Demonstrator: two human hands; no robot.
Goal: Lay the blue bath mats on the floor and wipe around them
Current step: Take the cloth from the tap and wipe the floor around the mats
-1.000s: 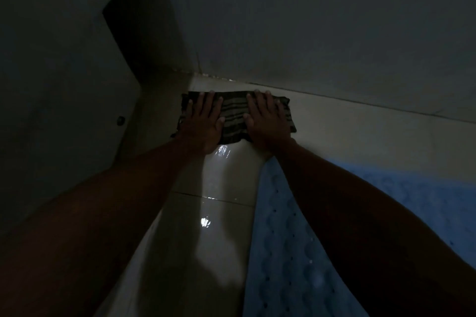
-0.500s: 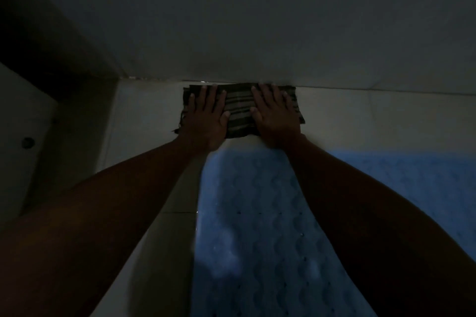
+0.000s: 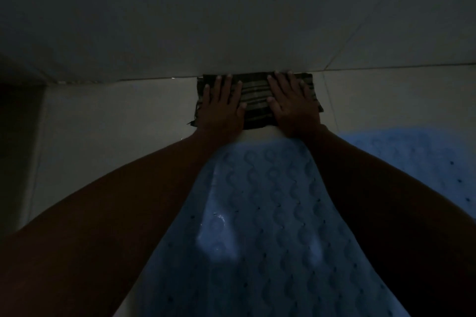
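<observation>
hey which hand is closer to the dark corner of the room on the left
The left hand. It presses flat on the left half of the striped cloth, on the side toward the dark corner; the right hand presses the cloth's right half, farther away.

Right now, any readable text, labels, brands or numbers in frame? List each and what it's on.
None readable.
Striped cloth under the left hand and right hand: stripes only, no label visible.
Blue bath mat: wave pattern and holes, no print.
Floor tiles and wall: blank; the frame is dim.
</observation>
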